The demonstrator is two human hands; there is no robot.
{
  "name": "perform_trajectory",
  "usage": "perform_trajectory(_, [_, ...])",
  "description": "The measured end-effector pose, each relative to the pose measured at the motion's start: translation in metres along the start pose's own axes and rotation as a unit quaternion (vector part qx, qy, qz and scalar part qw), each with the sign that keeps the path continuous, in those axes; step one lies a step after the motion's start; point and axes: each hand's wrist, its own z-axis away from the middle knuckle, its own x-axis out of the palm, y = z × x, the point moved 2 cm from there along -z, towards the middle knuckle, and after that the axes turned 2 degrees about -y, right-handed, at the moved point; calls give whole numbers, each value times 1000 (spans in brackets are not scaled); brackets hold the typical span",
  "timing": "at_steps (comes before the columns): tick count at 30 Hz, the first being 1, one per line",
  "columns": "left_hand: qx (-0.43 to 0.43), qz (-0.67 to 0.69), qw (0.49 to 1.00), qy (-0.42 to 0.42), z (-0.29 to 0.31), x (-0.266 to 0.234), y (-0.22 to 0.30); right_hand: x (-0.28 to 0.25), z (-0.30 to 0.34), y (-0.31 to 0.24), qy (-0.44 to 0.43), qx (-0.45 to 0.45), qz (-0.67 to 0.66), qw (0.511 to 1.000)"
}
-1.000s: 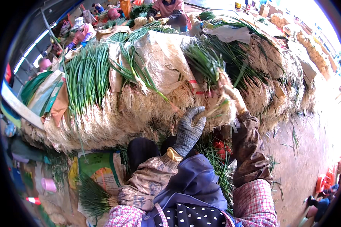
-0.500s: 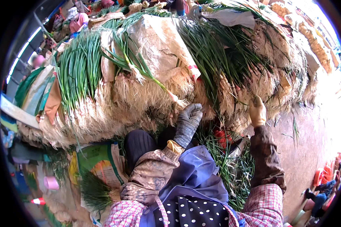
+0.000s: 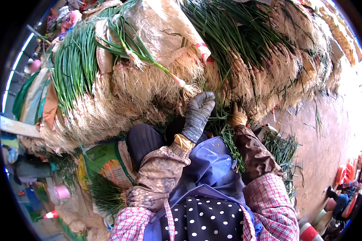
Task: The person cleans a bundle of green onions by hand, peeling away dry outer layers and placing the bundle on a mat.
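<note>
My left hand (image 3: 199, 112), in a grey knitted glove over a yellow one, is closed in front of the pile, its fingers pressed together. What they hold, if anything, is hidden. Just above it, a single green onion (image 3: 171, 75) lies on the roots with its white bulb toward me. My right hand (image 3: 238, 117), in a pale yellow glove, reaches low under the pile's front edge, fingers stretched out and nothing visibly held. Loose green leaves (image 3: 230, 138) lie beside and below it. Bundled green onions (image 3: 241, 34) with long pale roots (image 3: 161, 82) fill the pile.
A pale woven sack (image 3: 155, 30) covers part of the pile. At lower left lie a green printed bag (image 3: 104, 160) and a bunch of thin green leaves (image 3: 104, 195). A pink bucket (image 3: 61, 192) stands further left. Brown floor (image 3: 309, 148) stretches to the right.
My right hand has moved left and slightly down, in toward the pile's front edge near my left hand. My left hand stays closed. The view has shifted, so the pile sits higher.
</note>
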Motion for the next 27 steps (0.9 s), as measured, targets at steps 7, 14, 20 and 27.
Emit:
perform_trajectory(7, [8, -2, 1000, -1, -2, -8, -1, 71, -32, -10, -105, -65, -15, 992])
perform_trajectory(14, [42, 18, 999, 28, 7, -24, 26, -89, 89, -13, -90, -171, -345, 918])
perform_trajectory(20, [64, 45, 997, 16, 9, -20, 50, -209, 94, 12, -4, -201, -587, 784])
perform_trajectory(27, [39, 159, 983, -79, 7, -11, 58, -296, 26, -17, -91, -222, -625, 743])
